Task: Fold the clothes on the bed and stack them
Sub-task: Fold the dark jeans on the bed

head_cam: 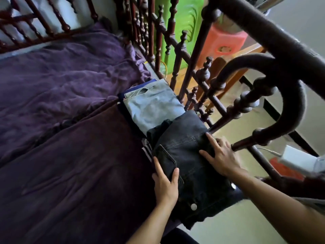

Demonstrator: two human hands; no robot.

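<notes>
Left hand [165, 184] and right hand [222, 156] press folded dark jeans [186, 148], each grip flat, holding nothing; grey top [153, 106] lies folded; seemingly nearly done.

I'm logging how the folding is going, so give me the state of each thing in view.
Jacket: folded, both hands on it.
Blue garment: folded flat, near end hidden by the jacket.
Left hand: at the jacket's left edge, thumb on top.
Right hand: flat on the jacket, fingers spread.
Blanket: spread out, wrinkled.
</notes>
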